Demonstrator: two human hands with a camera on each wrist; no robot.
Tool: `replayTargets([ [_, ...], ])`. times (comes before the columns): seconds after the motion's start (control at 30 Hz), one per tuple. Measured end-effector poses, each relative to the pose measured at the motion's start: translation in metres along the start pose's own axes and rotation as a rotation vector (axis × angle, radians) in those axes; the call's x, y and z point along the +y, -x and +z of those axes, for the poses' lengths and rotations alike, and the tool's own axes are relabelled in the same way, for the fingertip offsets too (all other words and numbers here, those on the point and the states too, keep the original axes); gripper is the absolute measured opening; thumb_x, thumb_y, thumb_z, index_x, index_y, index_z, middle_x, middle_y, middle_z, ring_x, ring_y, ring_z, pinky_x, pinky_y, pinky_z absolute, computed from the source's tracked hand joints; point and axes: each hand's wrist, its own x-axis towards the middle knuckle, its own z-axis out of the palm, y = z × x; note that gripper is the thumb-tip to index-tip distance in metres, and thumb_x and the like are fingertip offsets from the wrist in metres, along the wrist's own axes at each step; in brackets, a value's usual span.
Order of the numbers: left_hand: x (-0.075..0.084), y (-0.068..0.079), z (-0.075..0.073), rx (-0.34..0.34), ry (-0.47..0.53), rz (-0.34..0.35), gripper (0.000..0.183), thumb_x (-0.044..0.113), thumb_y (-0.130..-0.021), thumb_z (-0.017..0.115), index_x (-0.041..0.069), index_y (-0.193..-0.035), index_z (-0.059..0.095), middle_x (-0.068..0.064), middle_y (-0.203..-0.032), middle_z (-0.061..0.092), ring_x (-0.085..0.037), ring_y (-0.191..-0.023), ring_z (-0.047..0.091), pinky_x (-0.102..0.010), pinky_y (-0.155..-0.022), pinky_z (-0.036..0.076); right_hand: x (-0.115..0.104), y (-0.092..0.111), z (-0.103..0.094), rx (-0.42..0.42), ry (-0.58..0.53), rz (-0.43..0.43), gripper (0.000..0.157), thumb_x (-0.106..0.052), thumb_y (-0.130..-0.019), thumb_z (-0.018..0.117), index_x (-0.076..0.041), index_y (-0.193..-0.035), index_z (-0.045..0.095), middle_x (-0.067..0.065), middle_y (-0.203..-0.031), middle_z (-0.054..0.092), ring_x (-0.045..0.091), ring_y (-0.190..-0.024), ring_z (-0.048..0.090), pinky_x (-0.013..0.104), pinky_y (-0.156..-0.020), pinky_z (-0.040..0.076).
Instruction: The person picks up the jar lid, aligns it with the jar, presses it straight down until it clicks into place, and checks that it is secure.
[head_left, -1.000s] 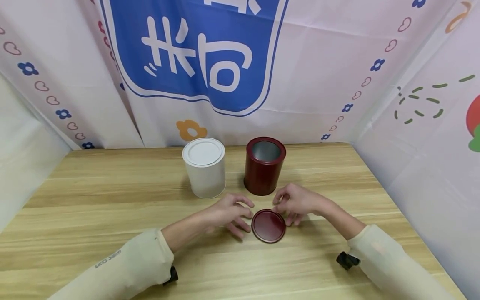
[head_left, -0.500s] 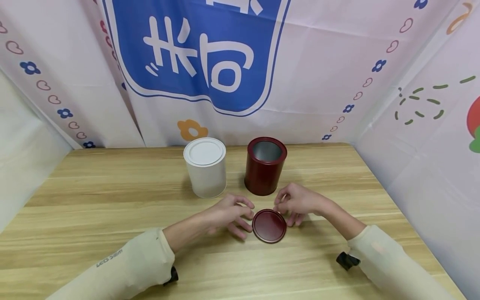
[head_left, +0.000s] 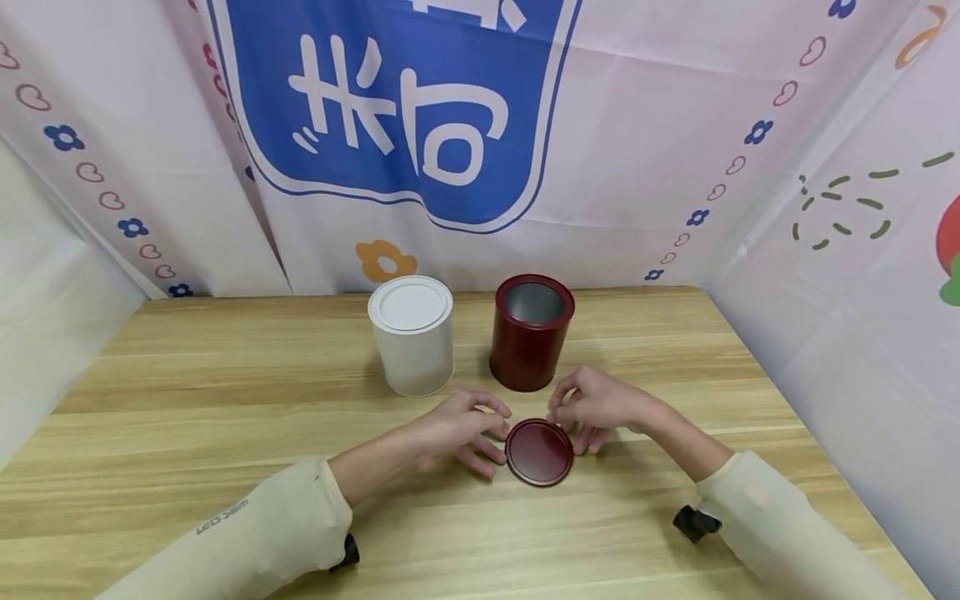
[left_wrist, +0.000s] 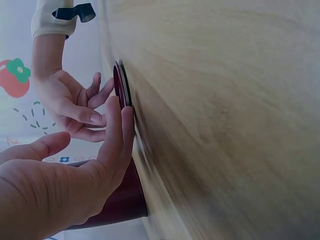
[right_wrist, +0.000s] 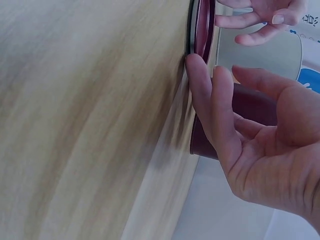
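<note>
A round dark red lid point(head_left: 539, 452) lies low over the table in front of an open dark red can point(head_left: 528, 350). My left hand point(head_left: 463, 429) is at the lid's left edge; in the left wrist view its straight fingers point(left_wrist: 114, 125) touch the rim. On the right side, my right hand point(head_left: 596, 408) has its fingertips at the lid's edge, its fingers loosely bent. The right wrist view has one fingertip point(right_wrist: 196, 65) against the lid's rim point(right_wrist: 204, 30). Whether the lid is slightly raised, I cannot tell.
A white can point(head_left: 412, 342) with its lid on stands left of the red can, near the back edge of the wooden table point(head_left: 225, 375). Printed cloth point(head_left: 622, 150) hangs close behind and at both sides.
</note>
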Motion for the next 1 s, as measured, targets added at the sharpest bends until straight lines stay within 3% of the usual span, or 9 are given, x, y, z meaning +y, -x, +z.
replayTargets([
  [0.43, -0.0021, 0.0002, -0.0006, -0.002, 0.03, 0.004, 0.042, 0.005, -0.092, 0.058, -0.011, -0.13, 0.052, -0.023, -0.11, 0.06, -0.029, -0.082, 0.073, -0.045, -0.072, 0.065, 0.0024, 0.0007, 0.0013, -0.002, -0.04, 0.001, 0.021, -0.014, -0.099, 0.068, 0.003, -0.111, 0.067, 0.019, -0.081, 0.069, 0.024, -0.056, 0.072, 0.032, -0.05, 0.06],
  [1.0, -0.0023, -0.0015, -0.0046, 0.016, 0.055, 0.002, 0.036, 0.006, -0.099, 0.05, -0.012, -0.13, 0.051, -0.024, -0.112, 0.064, -0.024, -0.077, 0.072, -0.04, -0.069, 0.065, 0.0067, 0.0, -0.0038, 0.018, -0.096, 0.004, 0.02, -0.012, -0.099, 0.067, 0.002, -0.112, 0.069, 0.015, -0.086, 0.07, 0.02, -0.059, 0.073, 0.027, -0.049, 0.058],
])
